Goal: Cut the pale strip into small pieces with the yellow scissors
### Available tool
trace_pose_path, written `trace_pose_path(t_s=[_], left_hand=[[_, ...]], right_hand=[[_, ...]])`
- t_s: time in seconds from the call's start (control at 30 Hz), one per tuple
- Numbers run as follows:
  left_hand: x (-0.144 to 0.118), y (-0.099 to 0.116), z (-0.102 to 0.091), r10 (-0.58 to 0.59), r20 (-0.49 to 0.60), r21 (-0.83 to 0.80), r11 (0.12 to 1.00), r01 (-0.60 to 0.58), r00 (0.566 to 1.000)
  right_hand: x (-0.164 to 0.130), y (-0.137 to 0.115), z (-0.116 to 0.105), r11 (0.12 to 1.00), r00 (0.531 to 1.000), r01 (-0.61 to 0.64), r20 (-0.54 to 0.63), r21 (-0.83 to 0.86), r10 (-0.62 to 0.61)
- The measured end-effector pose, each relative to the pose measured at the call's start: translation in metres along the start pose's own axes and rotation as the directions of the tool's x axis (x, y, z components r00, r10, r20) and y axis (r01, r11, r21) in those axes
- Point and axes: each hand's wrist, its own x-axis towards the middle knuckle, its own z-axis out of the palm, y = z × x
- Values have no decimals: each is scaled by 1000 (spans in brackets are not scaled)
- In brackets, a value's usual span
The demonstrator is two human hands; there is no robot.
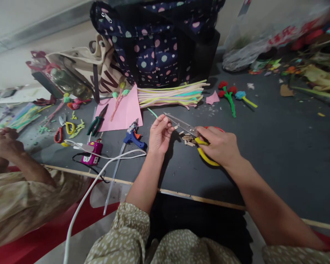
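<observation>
My right hand (219,145) grips yellow-and-red handled scissors (187,129), blades pointing left and slightly parted. My left hand (159,135) pinches a small pale strip (175,128) at the blade tips. Short tan cut pieces (188,140) lie on the dark table (277,146) under the scissors. A blue glue gun (132,137) lies just left of my left hand.
A pile of pastel pipe cleaners (170,96), a pink paper sheet (121,110), green pliers (98,123), small scissors (62,128), a purple device (92,153) with white cable, pipe-cleaner flowers (230,94), a dotted bag (159,40). Another person's hands (2,143) are at left.
</observation>
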Motion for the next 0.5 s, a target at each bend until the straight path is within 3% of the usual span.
trace_pose_path(t_s=[0.27, 0.5], left_hand=[[0, 1, 1, -30, 19, -28, 999, 31, 999], [-1, 3, 4, -36, 18, -22, 999, 37, 999]], right_hand=[[3, -1, -6, 994, 996, -84, 23, 70, 82], [7, 4, -10, 987, 986, -158, 49, -17, 159]])
